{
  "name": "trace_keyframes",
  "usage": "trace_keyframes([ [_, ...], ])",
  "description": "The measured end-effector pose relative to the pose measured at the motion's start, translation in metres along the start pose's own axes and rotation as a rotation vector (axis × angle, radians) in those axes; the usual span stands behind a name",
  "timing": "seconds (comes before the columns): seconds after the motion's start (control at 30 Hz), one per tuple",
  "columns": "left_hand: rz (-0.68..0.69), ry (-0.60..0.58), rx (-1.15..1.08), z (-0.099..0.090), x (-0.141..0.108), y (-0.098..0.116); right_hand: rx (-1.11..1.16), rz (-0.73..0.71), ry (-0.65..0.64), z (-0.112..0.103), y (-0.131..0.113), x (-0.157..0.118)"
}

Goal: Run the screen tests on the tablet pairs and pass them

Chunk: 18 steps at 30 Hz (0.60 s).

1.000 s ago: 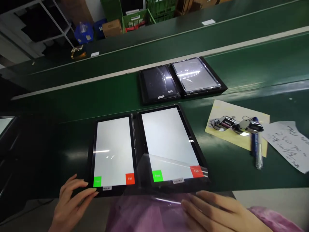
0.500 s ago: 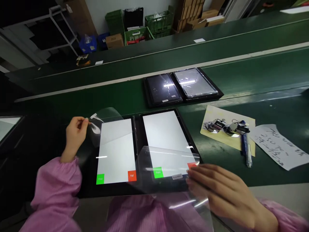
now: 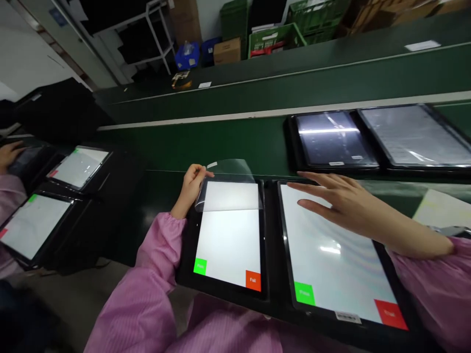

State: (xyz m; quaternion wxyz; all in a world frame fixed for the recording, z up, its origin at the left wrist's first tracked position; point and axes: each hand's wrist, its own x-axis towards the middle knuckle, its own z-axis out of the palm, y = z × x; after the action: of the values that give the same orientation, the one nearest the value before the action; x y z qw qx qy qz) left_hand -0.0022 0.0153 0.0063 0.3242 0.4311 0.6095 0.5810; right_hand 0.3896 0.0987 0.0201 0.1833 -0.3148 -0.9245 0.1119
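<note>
Two lit tablets lie side by side in a black tray. Each white screen carries a green and a red square along its lower edge. My left hand (image 3: 188,190) pinches the corner of a clear film (image 3: 231,171), which is curled up over the top part of the left tablet (image 3: 228,245). The film's lower portion rests across that screen. My right hand (image 3: 336,201) is over the upper part of the right tablet (image 3: 338,274), fingers stretched out and apart, holding nothing I can see. Whether its fingertips touch the glass I cannot tell.
Behind stand two dark-framed tablets, a smaller one (image 3: 331,142) and a larger one (image 3: 415,137). Yellow paper (image 3: 437,208) shows beside my right forearm. At left, another person's hand (image 3: 9,154) is near two lit tablets (image 3: 79,166). A green crate (image 3: 275,41) stands beyond the bench.
The view has swung left, bringing the other person's tablets in. My right hand has moved from the right tablet's lower corner to its upper part; the loose film there no longer shows.
</note>
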Motion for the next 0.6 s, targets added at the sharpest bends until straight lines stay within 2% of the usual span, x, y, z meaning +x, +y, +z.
trace_keyframes([
  [0.07, -0.006, -0.005, -0.027, 0.0, 0.001, -0.002, 0.042, -0.042, -0.118, 0.005, -0.003, 0.017],
  [0.13, -0.018, -0.005, -0.049, 0.001, 0.001, -0.003, 0.018, -0.023, -0.149, 0.008, -0.009, 0.026],
  [0.23, -0.028, 0.004, -0.075, 0.003, 0.002, -0.005, -0.093, 0.015, -0.098, 0.009, -0.019, 0.024],
  [0.37, -0.013, -0.002, -0.096, 0.004, 0.003, -0.009, -0.197, -0.031, -0.006, 0.008, -0.028, 0.015],
  [0.6, 0.065, -0.026, -0.075, 0.004, 0.004, -0.014, -0.205, -0.071, 0.013, 0.009, -0.031, 0.016],
])
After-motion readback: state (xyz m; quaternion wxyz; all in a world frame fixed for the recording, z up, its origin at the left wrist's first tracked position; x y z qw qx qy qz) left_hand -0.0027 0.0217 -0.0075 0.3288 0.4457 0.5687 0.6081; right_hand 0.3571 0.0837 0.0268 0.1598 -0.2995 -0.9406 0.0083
